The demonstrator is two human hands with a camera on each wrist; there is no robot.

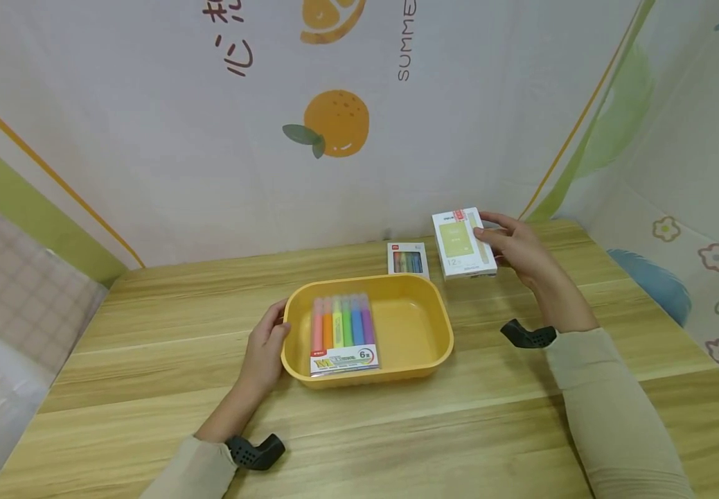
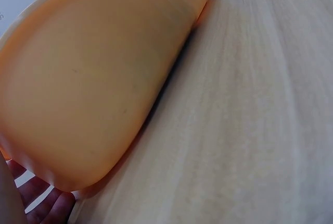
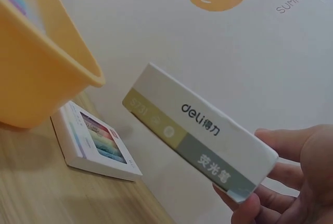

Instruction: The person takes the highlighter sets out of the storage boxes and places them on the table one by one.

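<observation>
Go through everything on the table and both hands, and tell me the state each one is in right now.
Yellow tray: upright on the table, holding one pack.
Highlighter pack: lying flat in the tray.
White box: lifted off the table, closed.
Small marker box: flat on the table behind the tray.
Left hand: resting against the tray's side.
Right hand: gripping the white box.

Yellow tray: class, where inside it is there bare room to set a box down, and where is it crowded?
The yellow tray is bare on its right half, between the highlighter pack and the right wall. The left half is filled by the pack, with the left hand against that wall.
</observation>
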